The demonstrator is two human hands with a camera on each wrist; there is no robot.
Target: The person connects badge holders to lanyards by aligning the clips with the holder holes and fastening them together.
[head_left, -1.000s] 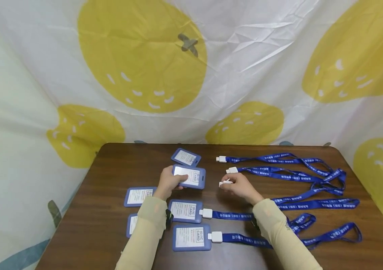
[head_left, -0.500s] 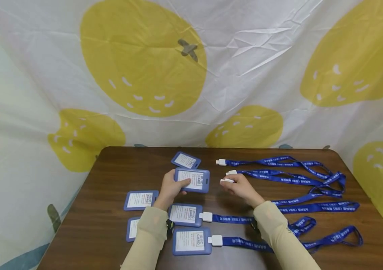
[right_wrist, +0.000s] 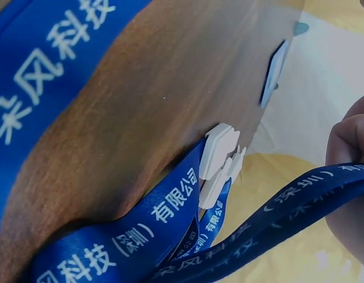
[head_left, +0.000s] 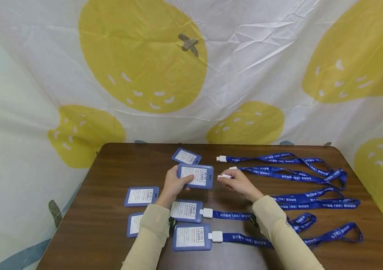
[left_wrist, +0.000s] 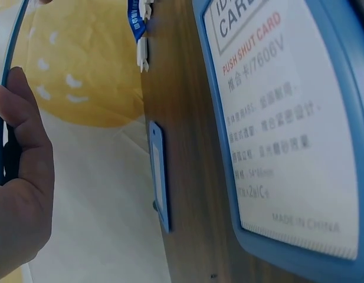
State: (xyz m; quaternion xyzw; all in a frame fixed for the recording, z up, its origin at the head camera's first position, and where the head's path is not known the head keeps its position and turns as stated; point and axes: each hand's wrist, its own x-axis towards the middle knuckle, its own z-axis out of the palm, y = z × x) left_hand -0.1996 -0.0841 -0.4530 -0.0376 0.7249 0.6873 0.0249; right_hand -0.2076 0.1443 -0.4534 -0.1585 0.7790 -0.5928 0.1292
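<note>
Head view — left hand (head_left: 174,185) grips blue-rimmed badge (head_left: 198,174), white-faced — right hand (head_left: 240,183) pinches white lanyard clip (head_left: 224,176).

Badge holders (head_left: 192,237): blue plastic frames, smooth, low satin sheen, rounded edges. Card inserts (left_wrist: 288,147): white, paper-like, printed, flat and smooth. Lanyards (head_left: 243,239): blue woven-looking cloth ribbon, smooth, faint silky sheen, white printed lettering. Clips (head_left: 217,236): white plastic, smooth. Table (head_left: 103,210): brown wood-grain top, smooth, softly reflective. Backdrop (head_left: 232,86): thin, smooth sheet, creased, glossy along the folds. Sleeves (head_left: 149,236): cream cloth, matt, lightly wrinkled.
</note>
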